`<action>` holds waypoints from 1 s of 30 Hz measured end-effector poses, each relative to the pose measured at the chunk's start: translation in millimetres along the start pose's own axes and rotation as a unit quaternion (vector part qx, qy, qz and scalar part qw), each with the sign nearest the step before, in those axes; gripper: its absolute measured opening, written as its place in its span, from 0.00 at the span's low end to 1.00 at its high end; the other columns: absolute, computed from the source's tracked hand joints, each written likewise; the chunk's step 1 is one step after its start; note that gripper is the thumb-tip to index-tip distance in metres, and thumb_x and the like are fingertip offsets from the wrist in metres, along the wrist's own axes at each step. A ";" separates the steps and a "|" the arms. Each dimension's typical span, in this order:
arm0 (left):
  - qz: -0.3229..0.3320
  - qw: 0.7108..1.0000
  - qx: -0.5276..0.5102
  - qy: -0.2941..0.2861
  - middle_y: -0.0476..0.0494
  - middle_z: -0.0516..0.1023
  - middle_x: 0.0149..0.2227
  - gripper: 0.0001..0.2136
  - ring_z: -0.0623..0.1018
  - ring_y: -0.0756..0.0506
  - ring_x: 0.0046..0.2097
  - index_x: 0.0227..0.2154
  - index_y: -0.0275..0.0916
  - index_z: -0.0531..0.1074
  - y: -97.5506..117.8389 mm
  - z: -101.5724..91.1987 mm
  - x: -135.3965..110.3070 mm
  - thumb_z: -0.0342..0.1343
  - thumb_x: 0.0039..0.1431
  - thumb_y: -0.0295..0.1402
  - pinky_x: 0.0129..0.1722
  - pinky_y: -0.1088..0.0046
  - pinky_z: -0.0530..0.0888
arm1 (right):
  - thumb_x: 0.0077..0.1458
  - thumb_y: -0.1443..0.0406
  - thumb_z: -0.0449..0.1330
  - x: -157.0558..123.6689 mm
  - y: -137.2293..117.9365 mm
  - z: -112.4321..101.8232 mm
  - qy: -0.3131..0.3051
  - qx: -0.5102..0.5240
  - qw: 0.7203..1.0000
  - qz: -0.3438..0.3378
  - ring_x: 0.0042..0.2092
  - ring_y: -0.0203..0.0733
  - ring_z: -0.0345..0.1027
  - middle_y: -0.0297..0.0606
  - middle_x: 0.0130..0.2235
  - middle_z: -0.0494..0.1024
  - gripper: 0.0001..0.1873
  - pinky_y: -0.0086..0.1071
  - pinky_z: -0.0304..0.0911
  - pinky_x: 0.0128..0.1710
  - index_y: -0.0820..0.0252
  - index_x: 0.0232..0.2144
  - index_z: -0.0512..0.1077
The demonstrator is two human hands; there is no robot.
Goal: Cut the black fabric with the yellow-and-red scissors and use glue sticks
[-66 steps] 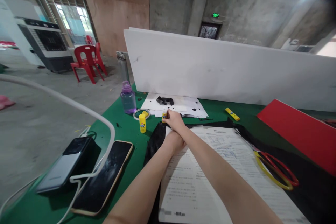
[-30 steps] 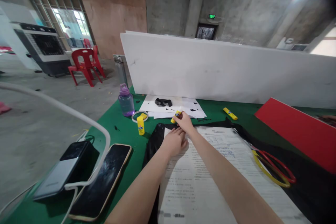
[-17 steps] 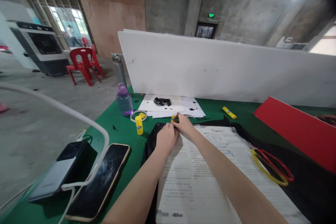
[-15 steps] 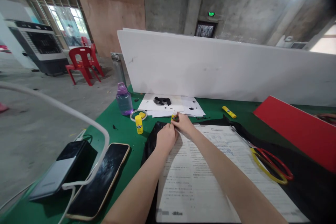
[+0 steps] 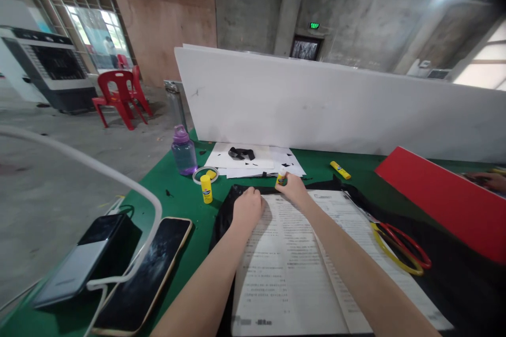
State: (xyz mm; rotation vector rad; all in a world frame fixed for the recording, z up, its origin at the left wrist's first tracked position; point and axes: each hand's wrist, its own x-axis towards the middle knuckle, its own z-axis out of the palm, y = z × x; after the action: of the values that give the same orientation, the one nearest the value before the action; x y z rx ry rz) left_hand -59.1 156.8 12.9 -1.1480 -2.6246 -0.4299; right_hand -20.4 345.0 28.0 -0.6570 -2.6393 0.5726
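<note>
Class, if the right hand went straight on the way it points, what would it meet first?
Probably the white sheets just beyond the glue stick that the right hand holds; depth is hard to judge.

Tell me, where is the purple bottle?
Head view: the purple bottle stands far left on the green table, beside the white papers, just behind the tape ring and upright glue stick.

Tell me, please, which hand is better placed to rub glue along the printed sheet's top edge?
Right, probably: the right hand grips the glue stick at that edge, while the left hand rests curled on the printed sheet, steadying it.
</note>
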 end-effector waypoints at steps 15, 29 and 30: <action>0.003 1.000 -0.004 0.003 0.39 0.72 0.37 0.11 0.75 0.43 0.40 0.32 0.35 0.71 -0.5 0.5 -0.4 0.44 0.61 0.30 0.33 0.70 0.71 | 0.48 0.55 0.59 -4.5 8.2 -23.5 0.091 0.084 0.991 0.059 0.33 0.41 0.69 0.38 0.32 0.76 0.16 0.30 0.59 0.31 0.61 0.35 0.71; 0.027 0.999 -0.007 0.029 0.39 0.72 0.42 0.10 0.68 0.43 0.51 0.34 0.37 0.71 -1.3 -4.3 0.4 0.44 0.62 0.29 0.46 0.70 0.70 | 0.54 0.54 0.55 -43.8 3.0 10.7 0.077 0.121 0.989 0.034 0.36 0.44 0.72 0.39 0.35 0.76 0.15 0.33 0.62 0.35 0.58 0.38 0.66; 0.029 0.999 -0.007 0.031 0.39 0.72 0.42 0.10 0.68 0.43 0.51 0.35 0.37 0.71 -1.5 -6.4 0.0 0.44 0.62 0.29 0.47 0.69 0.69 | 0.54 0.54 0.55 -43.9 3.7 10.4 0.073 0.119 0.990 0.035 0.36 0.44 0.72 0.39 0.34 0.76 0.14 0.33 0.62 0.35 0.58 0.38 0.66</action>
State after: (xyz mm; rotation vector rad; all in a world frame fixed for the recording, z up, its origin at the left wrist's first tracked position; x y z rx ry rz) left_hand -59.6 153.6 18.5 -1.1916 -2.5335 -0.4665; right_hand 12.8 322.7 6.8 -0.6909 -2.3722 0.8133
